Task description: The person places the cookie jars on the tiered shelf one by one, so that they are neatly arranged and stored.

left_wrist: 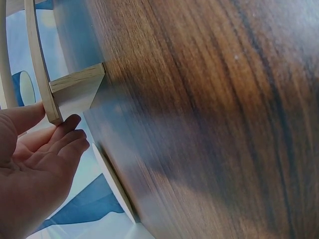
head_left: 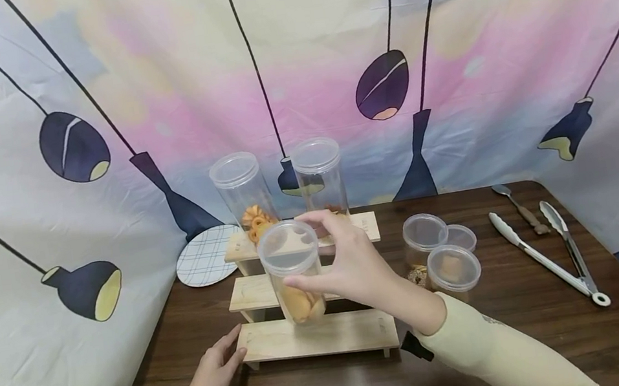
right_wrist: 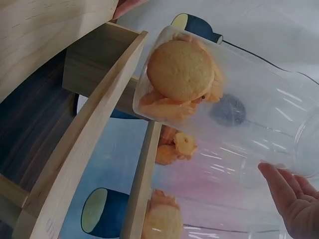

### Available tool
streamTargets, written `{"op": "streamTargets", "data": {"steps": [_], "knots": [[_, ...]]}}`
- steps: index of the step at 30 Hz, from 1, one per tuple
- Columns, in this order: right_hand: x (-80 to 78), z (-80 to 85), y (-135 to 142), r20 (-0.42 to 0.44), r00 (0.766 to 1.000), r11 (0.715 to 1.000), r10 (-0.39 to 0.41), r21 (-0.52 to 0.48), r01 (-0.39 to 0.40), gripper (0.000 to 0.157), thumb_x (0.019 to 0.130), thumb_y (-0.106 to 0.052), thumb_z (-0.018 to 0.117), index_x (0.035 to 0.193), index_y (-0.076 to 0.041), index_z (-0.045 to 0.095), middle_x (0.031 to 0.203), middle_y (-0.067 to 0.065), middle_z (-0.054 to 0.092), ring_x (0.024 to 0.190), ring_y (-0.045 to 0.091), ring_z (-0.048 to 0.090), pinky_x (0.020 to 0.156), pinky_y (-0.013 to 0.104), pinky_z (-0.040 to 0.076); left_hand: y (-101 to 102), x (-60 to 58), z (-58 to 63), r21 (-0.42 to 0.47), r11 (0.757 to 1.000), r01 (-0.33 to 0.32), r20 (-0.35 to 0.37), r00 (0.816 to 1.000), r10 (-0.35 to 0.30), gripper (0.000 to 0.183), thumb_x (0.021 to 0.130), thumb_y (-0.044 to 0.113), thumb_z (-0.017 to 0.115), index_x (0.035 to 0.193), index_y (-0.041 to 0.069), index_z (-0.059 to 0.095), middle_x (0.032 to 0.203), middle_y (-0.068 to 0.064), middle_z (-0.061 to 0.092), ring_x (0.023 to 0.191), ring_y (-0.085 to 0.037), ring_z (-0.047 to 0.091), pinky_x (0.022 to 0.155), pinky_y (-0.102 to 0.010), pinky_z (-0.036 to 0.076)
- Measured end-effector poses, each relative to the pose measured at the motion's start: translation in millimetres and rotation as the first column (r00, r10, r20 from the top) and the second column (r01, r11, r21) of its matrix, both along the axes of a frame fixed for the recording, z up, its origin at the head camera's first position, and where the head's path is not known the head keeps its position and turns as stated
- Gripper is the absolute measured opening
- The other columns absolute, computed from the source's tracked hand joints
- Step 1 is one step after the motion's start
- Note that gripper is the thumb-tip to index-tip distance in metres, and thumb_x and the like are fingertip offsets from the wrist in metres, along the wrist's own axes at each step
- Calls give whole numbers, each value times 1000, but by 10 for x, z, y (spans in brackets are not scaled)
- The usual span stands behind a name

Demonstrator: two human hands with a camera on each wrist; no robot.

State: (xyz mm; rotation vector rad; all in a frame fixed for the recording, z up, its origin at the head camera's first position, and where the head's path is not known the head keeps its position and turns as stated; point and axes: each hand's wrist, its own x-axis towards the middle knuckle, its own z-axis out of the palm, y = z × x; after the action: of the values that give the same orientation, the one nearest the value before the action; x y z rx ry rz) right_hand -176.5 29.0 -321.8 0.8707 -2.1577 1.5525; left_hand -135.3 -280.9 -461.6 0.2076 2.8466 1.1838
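A three-step wooden rack (head_left: pixel 316 335) stands on the table. My left hand (head_left: pixel 215 368) holds the left end of its lowest step; in the left wrist view the thumb (left_wrist: pixel 32 117) lies on one side of the board, the other fingers on the opposite side. My right hand (head_left: pixel 348 259) grips a clear lidded jar (head_left: pixel 287 248) from the right, thumb in front and fingers behind. Round golden cookies (right_wrist: pixel 182 69) fill the jar's bottom. It stands over the middle step; whether its base touches wood I cannot tell. Two tall jars, one left (head_left: pixel 240 182) and one right (head_left: pixel 318 166), stand on the top step.
Several shorter lidded jars (head_left: pixel 454 265) stand right of the rack, partly behind the right forearm. Farther right lie tongs (head_left: pixel 548 263) and a wooden-handled spoon (head_left: pixel 523 210). A round checked mat (head_left: pixel 206 258) is at the back left. A printed curtain (head_left: pixel 292 58) hangs behind the table.
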Motion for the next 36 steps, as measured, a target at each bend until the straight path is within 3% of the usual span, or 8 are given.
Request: {"op": "streamTargets", "data": {"steps": [7,12,19,25,36], "knots": [[-143,-37,-198,16,999,999,29,-33,-28,73,68,-41,87,129,-22,51,113,-11,58,104,14,57,77,23,54,-2,-4,-13,2,1000,-9,11,1000,9,48,97,9,58,139,-10,43,137,-30,45,128,-42,41,102,-55,34],[-221,-76,-293,8,1000,1000,-2,-1,2,74,69,-47,84,130,-22,50,116,-6,58,107,16,56,78,21,53,5,2,-3,9,1000,-5,6,1000,5,48,97,9,58,138,-11,43,137,-30,46,128,-42,41,103,-54,34],[-335,-96,-404,-15,996,994,-85,69,86,79,68,-55,82,131,-21,49,118,-10,55,108,7,53,79,22,52,13,2,7,-3,1000,-10,14,1000,10,48,97,9,58,138,-10,44,137,-30,46,128,-41,41,103,-54,34],[-420,-111,-491,-18,998,997,-66,37,66,79,69,-49,84,131,-16,48,117,-5,57,107,8,54,79,19,51,7,-6,12,2,1000,1,16,1000,-1,49,97,10,58,138,-11,43,137,-30,45,128,-41,42,102,-53,35],[-442,-117,-627,-10,991,984,-135,113,135,83,68,-57,81,133,-19,48,121,-7,57,96,7,58,75,25,50,5,5,2,10,1000,-4,2,1000,4,48,96,8,59,138,-11,44,136,-29,47,126,-40,43,102,-52,35]]}}
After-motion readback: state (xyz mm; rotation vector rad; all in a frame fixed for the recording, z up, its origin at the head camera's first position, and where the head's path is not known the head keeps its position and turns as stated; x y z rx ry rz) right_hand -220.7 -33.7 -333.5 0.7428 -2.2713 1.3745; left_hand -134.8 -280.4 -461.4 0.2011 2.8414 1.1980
